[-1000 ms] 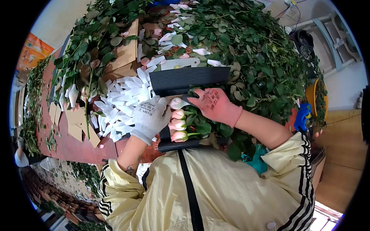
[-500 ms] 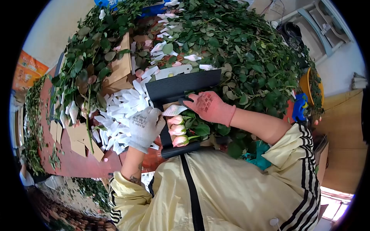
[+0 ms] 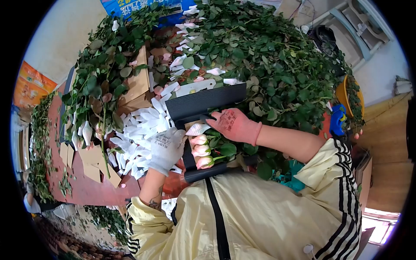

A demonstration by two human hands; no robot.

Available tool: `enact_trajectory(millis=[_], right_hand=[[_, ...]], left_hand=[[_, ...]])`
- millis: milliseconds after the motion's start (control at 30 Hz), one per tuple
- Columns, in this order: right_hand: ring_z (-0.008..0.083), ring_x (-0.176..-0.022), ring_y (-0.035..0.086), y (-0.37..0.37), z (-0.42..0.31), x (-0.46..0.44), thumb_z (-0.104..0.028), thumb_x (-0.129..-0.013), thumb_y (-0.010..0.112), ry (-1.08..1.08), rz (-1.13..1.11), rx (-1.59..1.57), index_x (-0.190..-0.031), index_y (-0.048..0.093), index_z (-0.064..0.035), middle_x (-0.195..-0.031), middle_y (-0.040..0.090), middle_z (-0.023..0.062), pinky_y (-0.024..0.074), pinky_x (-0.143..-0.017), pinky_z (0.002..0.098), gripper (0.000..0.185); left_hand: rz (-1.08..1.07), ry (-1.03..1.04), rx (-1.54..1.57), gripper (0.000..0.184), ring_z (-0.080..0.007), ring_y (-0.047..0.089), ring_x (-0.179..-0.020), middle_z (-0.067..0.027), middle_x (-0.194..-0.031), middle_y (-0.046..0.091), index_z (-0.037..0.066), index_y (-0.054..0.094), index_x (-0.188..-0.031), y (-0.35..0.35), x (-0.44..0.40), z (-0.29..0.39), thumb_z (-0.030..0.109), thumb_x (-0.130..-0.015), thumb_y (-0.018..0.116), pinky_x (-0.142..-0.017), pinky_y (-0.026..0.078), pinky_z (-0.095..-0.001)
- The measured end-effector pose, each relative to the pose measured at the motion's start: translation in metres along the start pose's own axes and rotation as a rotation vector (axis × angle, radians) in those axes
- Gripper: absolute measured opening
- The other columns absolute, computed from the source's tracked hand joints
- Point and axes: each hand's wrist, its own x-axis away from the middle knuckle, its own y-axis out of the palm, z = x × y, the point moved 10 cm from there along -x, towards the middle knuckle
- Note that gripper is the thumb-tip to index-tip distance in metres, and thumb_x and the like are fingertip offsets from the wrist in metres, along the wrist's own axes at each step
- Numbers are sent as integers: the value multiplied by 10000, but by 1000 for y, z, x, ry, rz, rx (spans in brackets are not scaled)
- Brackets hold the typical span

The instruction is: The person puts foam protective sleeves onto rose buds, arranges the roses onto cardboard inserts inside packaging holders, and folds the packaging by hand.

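My left hand (image 3: pixel 167 149), in a white glove, is closed beside the tip of a rose in a white foam net (image 3: pixel 198 129). Its curled fingers hide whatever may be in them. My right hand (image 3: pixel 233 124), in a pink glove, has its thumb and fingers closed at the base of that netted rose, over the stem. Below it, several bare pink roses (image 3: pixel 201 150) lie in a row, heads to the left, on a black corrugated holder (image 3: pixel 206 102) with a raised far flap. Brown cardboard shows under the buds.
A heap of white foam nets (image 3: pixel 141 130) lies left of the holder. Leafy rose stems (image 3: pixel 268 65) pile up behind and to the right. Cardboard pieces (image 3: pixel 93 162) lie on the red table (image 3: pixel 78 186). A blue tool (image 3: pixel 337 119) and yellow basin (image 3: pixel 350 97) stand at right.
The view has shifted slightly. My left hand has drawn down a little from the net's tip, and its fingers are more curled. My right hand remains at the rose's base.
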Motion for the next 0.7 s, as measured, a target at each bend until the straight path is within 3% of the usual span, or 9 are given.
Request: enact_trajectory(millis=[133,267,400,433,467,533,600,700], right_hand=[[238,-978,624,-9,-3,2,-152,-881,420,-24,16,15,-1302,490,-87,-1168,585,127,484,-817,345,432],[245,-1004,625,-4,-7,2,-135,-888,408,-74,-71,88,-1316,473,-66,-1307,508,176,486,-819,340,438],[255,-1014,624,-2,-4,2,-147,-902,387,-33,-158,14,-1357,438,-94,-1311,505,182,491,-811,349,461],[249,-985,628,-2,-5,2,-149,-901,386,-48,-172,73,-1354,443,-108,-1273,524,173,492,-796,350,458],[243,-956,632,-1,-6,1,-151,-901,385,-62,-183,133,-1351,447,-121,-1235,544,165,492,-781,351,455],[233,-913,630,13,-5,-2,-148,-899,385,-75,-83,160,-1324,467,-129,-1159,562,143,487,-748,347,433],[222,-871,628,13,-10,-4,-145,-897,385,-85,14,187,-1297,487,-137,-1083,580,120,483,-715,343,413],[212,-681,594,1,-9,-4,-137,-883,381,-79,11,29,-1322,456,-141,-928,553,109,460,-583,321,445]], left_hand=[[-16,6,17,124,-313,605,-704,-104,-763,604,98,654,-872,-8,2,-1,200,-810,624,-615,468,-409],[66,20,31,79,-305,596,-689,-86,-765,590,109,631,-841,-27,13,-9,177,-807,613,-627,472,-409],[78,-251,-133,146,-312,605,-729,-120,-838,609,96,635,-936,-59,39,-79,154,-803,616,-670,478,-422],[54,-329,-154,264,-310,606,-876,-138,-975,617,89,608,-1062,-70,47,-81,156,-807,614,-766,469,-432],[56,-335,-159,264,-310,606,-876,-138,-975,617,89,608,-1062,-74,50,-74,156,-807,614,-766,469,-432],[249,-13,-178,381,-330,558,-1041,-152,-1113,589,73,561,-1172,-91,48,-12,169,-807,617,-878,431,-449],[107,54,70,475,-367,503,-1138,-170,-1213,548,40,525,-1228,-73,33,37,225,-803,629,-960,383,-470],[31,96,59,594,-378,473,-1177,-205,-1278,501,14,503,-1252,-30,2,74,331,-773,655,-987,371,-467]])
